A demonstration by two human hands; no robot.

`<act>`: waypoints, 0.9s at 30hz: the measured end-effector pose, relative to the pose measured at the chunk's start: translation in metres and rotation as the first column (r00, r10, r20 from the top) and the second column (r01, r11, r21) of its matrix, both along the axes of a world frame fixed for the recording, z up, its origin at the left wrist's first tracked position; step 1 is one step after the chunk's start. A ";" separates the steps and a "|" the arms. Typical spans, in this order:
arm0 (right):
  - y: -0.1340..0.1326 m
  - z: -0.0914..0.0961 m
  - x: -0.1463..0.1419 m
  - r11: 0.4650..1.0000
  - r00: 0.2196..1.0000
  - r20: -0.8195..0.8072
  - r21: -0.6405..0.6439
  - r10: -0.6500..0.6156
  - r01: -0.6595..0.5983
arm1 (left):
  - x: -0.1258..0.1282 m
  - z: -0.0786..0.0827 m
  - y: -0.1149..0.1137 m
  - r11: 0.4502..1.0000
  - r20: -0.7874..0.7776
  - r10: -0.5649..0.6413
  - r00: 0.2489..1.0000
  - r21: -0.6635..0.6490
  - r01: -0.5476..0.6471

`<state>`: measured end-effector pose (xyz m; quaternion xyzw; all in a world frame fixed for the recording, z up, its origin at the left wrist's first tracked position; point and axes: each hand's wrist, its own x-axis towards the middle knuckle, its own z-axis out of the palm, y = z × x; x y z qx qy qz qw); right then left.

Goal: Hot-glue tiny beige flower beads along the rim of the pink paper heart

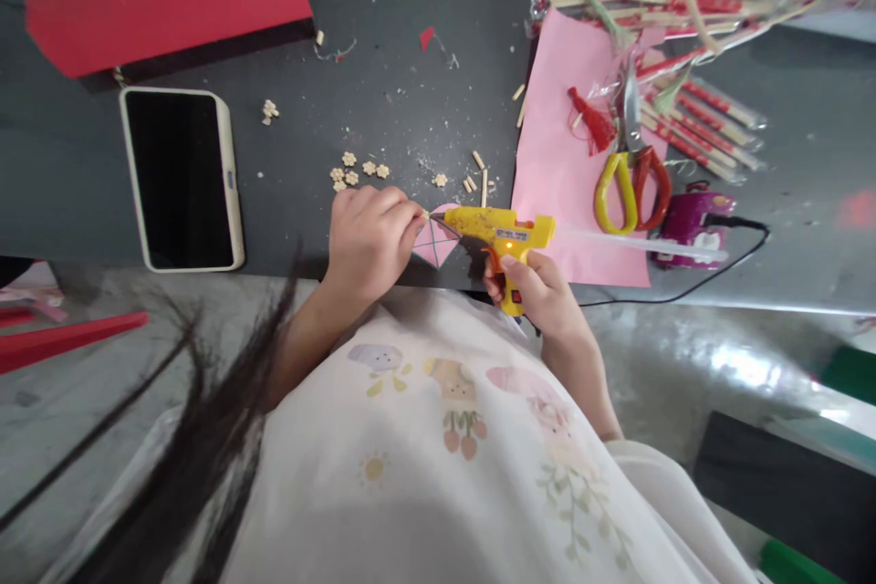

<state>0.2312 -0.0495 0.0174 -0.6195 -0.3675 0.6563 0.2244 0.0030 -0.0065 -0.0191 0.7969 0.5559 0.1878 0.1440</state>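
My right hand (pixel 537 287) is wrapped round the grip of a yellow hot glue gun (pixel 489 224), whose orange light glows. A clear glue stick (pixel 643 242) sticks out of its back end. The nozzle points left and meets the fingertips of my left hand (pixel 373 233). Those fingers are pinched together; a tiny pale bit shows at their tips, too small to name. Beneath the nozzle lies a pink heart-shaped paper piece (pixel 436 246) with dark crossing lines, partly covered by my left hand. Small flower-shaped wooden pieces (pixel 350 177) and short stick pieces (pixel 477 161) lie just beyond.
A phone (pixel 184 182) and a red box (pixel 171 5) are at left. To the right, scissors (pixel 633 173) and a red tassel (pixel 592 120) rest on pink paper (pixel 547 155), near wrapped sticks (pixel 704 123). A black cable (pixel 684 292) runs along the table's front edge.
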 end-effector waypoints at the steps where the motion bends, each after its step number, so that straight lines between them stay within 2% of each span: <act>1: 0.000 0.000 0.000 1.000 1.000 -0.005 0.001 0.000 0.000 | 0.000 0.000 0.000 1.000 -0.003 -0.001 1.000 0.003 0.001; 9: -0.001 0.006 0.002 0.998 0.998 0.012 0.016 -0.057 0.057 | 0.001 0.000 0.002 1.000 -0.033 -0.006 0.999 0.020 0.006; 18: -0.001 -0.001 0.003 0.999 1.000 -0.021 0.046 0.009 -0.008 | 0.001 0.000 0.000 0.995 -0.024 -0.005 1.000 0.101 0.007; 21: -0.002 0.001 0.008 0.998 1.000 -0.003 0.064 -0.012 0.012 | 0.001 -0.001 0.001 0.994 -0.033 0.002 0.999 0.110 0.002; 24: -0.002 0.006 0.021 0.986 0.995 0.075 0.159 -0.067 0.054 | 0.001 -0.001 0.001 0.994 -0.032 0.007 0.999 0.107 -0.004; 27: 0.000 0.011 0.038 0.946 0.947 0.301 0.324 -0.107 0.003 | 0.001 -0.002 0.001 0.994 -0.015 0.010 1.000 0.112 -0.008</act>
